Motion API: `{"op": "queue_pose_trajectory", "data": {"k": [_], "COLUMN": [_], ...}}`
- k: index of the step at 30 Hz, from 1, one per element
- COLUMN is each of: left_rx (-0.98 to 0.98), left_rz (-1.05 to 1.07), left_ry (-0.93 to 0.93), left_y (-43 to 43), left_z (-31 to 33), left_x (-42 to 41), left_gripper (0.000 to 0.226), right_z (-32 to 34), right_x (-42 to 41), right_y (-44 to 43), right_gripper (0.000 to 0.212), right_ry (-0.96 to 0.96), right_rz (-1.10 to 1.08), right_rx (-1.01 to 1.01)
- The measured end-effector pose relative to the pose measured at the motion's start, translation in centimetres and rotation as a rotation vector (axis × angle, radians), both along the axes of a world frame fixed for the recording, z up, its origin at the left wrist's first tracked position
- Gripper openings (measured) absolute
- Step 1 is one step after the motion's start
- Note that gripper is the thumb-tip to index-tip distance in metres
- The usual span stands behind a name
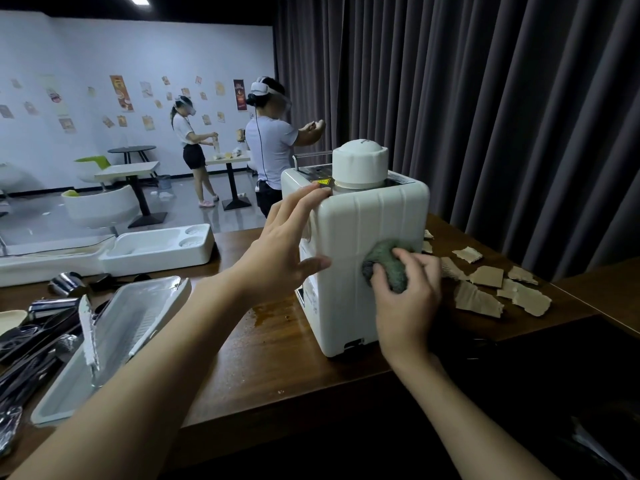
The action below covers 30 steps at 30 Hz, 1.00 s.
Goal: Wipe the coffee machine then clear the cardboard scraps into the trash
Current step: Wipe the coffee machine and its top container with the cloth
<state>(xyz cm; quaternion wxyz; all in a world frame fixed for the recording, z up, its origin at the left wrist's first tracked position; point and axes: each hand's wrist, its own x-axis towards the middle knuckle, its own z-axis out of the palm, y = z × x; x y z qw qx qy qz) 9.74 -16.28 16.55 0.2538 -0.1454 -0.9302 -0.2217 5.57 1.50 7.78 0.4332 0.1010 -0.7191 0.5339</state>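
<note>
A white coffee machine (367, 220) with a round white lid stands on the dark wooden counter (270, 355). My left hand (287, 244) grips its left edge, fingers over the top corner and thumb on the near face. My right hand (405, 299) presses a crumpled grey-green cloth (388, 259) against the machine's near face, at mid height. Several torn cardboard scraps (491, 285) lie on the counter to the right of the machine. No trash bin is in view.
A white tray (114, 344) and dark and shiny utensils (38, 341) lie at the left. A white moulded tray (156, 251) sits behind them. A brown wet patch (273, 313) marks the counter beside the machine. Grey curtains hang behind. Two people (270, 147) stand further back.
</note>
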Motion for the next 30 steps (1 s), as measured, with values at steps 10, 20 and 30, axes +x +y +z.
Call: {"op": "queue_pose_trajectory", "data": {"k": [10,20,30], "left_rx": [0.113,0.066,0.086], "left_rz": [-0.025,-0.019,-0.031], "left_ry": [-0.038,-0.043,-0.043], "left_y": [0.0,-0.1,0.0], "left_z": [0.2,0.2,0.3], "left_x": [0.1,0.2,0.3], "left_gripper": [0.074,0.087,0.090], "right_z": [0.7,3.2,3.1], "right_x": [0.6,-1.9,1.2], "right_y": [-0.3,1.7,-1.4], "right_gripper": [0.036,0.033,0.033], "right_ry": [0.127,0.027,0.214], "right_rz": [0.135,-0.004,0.191], "right_rx": [0.234,-0.012,0.328]}}
